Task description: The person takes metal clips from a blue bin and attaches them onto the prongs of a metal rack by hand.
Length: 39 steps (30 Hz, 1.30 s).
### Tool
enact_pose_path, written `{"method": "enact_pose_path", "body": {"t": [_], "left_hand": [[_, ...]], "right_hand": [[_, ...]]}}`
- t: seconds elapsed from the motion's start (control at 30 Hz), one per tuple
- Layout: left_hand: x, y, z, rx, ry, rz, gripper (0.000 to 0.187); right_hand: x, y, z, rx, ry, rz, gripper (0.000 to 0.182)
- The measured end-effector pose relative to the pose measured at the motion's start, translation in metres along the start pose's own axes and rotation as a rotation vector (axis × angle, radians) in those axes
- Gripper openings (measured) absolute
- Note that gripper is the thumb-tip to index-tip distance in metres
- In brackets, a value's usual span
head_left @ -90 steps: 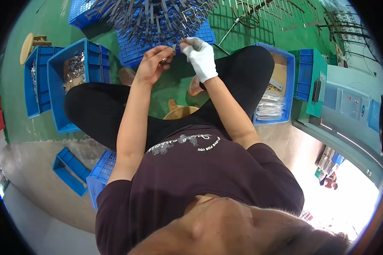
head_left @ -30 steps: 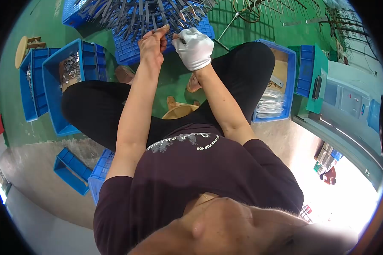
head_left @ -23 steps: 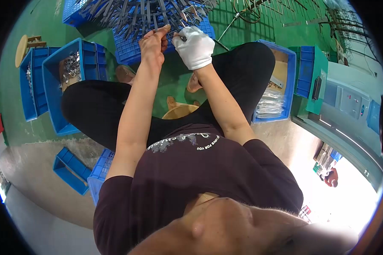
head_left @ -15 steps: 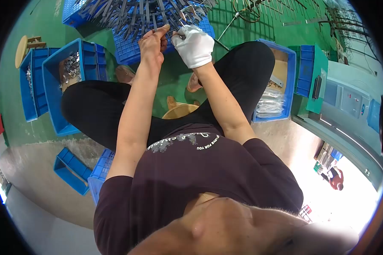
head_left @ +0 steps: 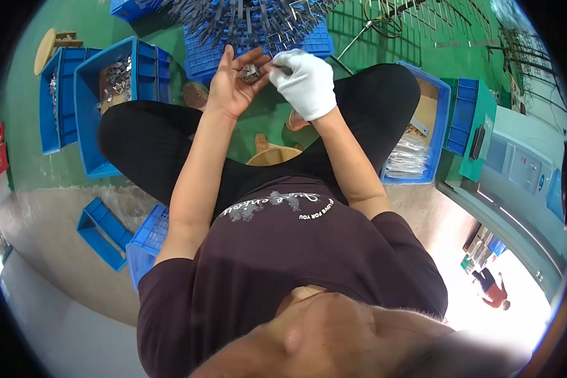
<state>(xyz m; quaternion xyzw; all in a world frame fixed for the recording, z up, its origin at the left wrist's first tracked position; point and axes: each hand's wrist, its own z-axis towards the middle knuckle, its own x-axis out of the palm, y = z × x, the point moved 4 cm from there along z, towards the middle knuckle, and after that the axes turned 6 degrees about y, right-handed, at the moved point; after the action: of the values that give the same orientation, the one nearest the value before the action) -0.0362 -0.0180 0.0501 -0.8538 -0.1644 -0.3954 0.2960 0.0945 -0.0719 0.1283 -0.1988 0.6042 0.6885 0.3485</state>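
My left hand (head_left: 233, 88) is bare and turned palm up, its thumb stretched out. Small shiny metal pieces (head_left: 250, 74) lie in its palm against the curled fingers. Beside it, my right hand (head_left: 307, 85) wears a white glove, with thumb and fingers closed in a pinch near the left fingertips. Whatever the pinch holds is too small to make out. Just beyond both hands is a rack of many dark metal strips (head_left: 233, 25) fanning outward, standing over a blue crate (head_left: 198, 63).
At left stands a blue bin (head_left: 85, 120) holding metal pieces (head_left: 116, 82). Right of my knee, another blue bin (head_left: 441, 126) contains flat silvery parts (head_left: 407, 157). A wooden stool (head_left: 274, 155) shows between my legs. Far right, a person (head_left: 494, 290) is in the bright doorway.
My left hand has turned palm up and opened out, showing metal pieces. My gloved hand has drawn back from the strips, slightly right and down. The whole view has shifted slightly.
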Motion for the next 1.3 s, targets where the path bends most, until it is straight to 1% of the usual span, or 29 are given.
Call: {"method": "enact_pose_path", "body": {"t": [0.03, 0.13, 0.23, 0.27, 0.33, 0.37, 0.47, 0.5, 0.57, 0.6, 0.63, 0.67, 0.7, 0.73, 0.77, 0.8, 0.83, 0.87, 0.9, 0.93, 1.0, 1.03, 1.13, 1.2, 1.27, 1.3], "left_hand": [[-0.001, -0.001, -0.001, -0.015, 0.021, -0.030, 0.055], [0.003, -0.001, -0.003, 0.033, 0.010, 0.051, 0.054], [-0.002, 0.003, -0.002, 0.034, -0.004, 0.147, 0.052], [-0.004, 0.004, -0.003, 0.038, -0.054, 0.192, 0.052], [0.000, 0.006, -0.008, 0.042, -0.148, 0.286, 0.052], [-0.001, 0.007, -0.007, 0.033, -0.089, 0.264, 0.053], [0.013, 0.003, -0.018, -0.010, -0.049, 0.321, 0.055], [0.013, 0.003, -0.020, -0.014, -0.039, 0.279, 0.051], [0.013, -0.001, -0.022, -0.023, -0.012, 0.198, 0.044], [0.009, -0.004, -0.020, 0.058, 0.012, 0.254, 0.041], [0.003, -0.005, -0.018, 0.138, 0.038, 0.309, 0.038], [-0.001, -0.005, -0.015, 0.217, 0.065, 0.364, 0.035], [0.009, -0.009, -0.023, 0.281, 0.026, 0.444, 0.024], [0.020, -0.012, -0.029, 0.377, 0.048, 0.645, 0.023], [0.029, -0.014, -0.035, 0.475, 0.066, 0.845, 0.022], [0.037, -0.015, -0.038, 0.575, 0.083, 1.047, 0.022], [0.037, -0.015, -0.036, 0.615, 0.081, 1.027, 0.025], [0.037, -0.016, -0.036, 0.613, 0.070, 1.031, 0.025], [0.038, -0.017, -0.037, 0.610, 0.061, 1.035, 0.024], [0.038, -0.018, -0.037, 0.606, 0.055, 1.039, 0.023], [0.036, -0.019, -0.032, 0.558, 0.035, 0.928, 0.021], [0.034, -0.020, -0.030, 0.534, 0.023, 0.872, 0.020], [0.031, -0.019, -0.024, 0.454, 0.030, 0.610, 0.020], [0.027, -0.017, -0.015, 0.400, 0.071, 0.445, 0.022], [0.028, -0.016, -0.012, 0.397, 0.086, 0.480, 0.023], [0.033, -0.018, -0.012, 0.396, 0.094, 0.498, 0.023]], "right_hand": [[0.005, -0.003, -0.004, -0.013, 0.025, 0.018, 0.014], [0.005, 0.004, -0.010, -0.001, 0.100, 0.004, 0.017], [0.004, 0.010, -0.007, -0.025, 0.087, 0.039, 0.018], [0.003, 0.012, -0.007, -0.031, 0.083, 0.051, 0.019], [0.003, 0.018, -0.003, -0.083, 0.156, 0.013, 0.019], [0.003, 0.020, -0.002, -0.109, 0.192, -0.007, 0.019], [0.005, 0.010, -0.001, -0.051, 0.226, 0.117, 0.019], [0.005, 0.007, -0.001, -0.046, 0.195, 0.238, 0.018], [0.006, -0.001, -0.003, 0.117, 0.194, 0.494, 0.016], [0.007, -0.005, -0.005, 0.199, 0.189, 0.620, 0.016], [0.007, -0.009, -0.007, 0.253, 0.092, 0.698, 0.016], [0.004, -0.010, -0.007, 0.302, 0.055, 0.685, 0.015], [0.002, -0.013, -0.007, 0.351, 0.018, 0.672, 0.014], [0.000, -0.015, -0.007, 0.400, -0.018, 0.660, 0.013], [0.004, -0.019, -0.008, 0.408, -0.017, 0.754, 0.013], [0.006, -0.020, -0.008, 0.378, -0.022, 0.775, 0.013], [0.008, -0.020, -0.007, 0.346, -0.026, 0.797, 0.014], [0.008, -0.019, -0.006, 0.313, -0.030, 0.819, 0.014], [0.002, -0.013, -0.004, 0.225, 0.002, 0.665, 0.016], [-0.001, -0.009, -0.004, 0.268, 0.037, 0.693, 0.016], [-0.003, -0.004, -0.005, 0.359, 0.107, 0.751, 0.016], [-0.003, -0.004, -0.006, 0.315, 0.080, 0.740, 0.016], [-0.008, -0.007, -0.005, 0.241, -0.150, 0.516, 0.016], [-0.006, -0.011, -0.001, 0.260, -0.148, 0.521, 0.015], [-0.007, -0.007, 0.004, 0.241, -0.135, 0.538, 0.015], [-0.010, -0.007, 0.005, 0.246, -0.153, 0.461, 0.014]]}}
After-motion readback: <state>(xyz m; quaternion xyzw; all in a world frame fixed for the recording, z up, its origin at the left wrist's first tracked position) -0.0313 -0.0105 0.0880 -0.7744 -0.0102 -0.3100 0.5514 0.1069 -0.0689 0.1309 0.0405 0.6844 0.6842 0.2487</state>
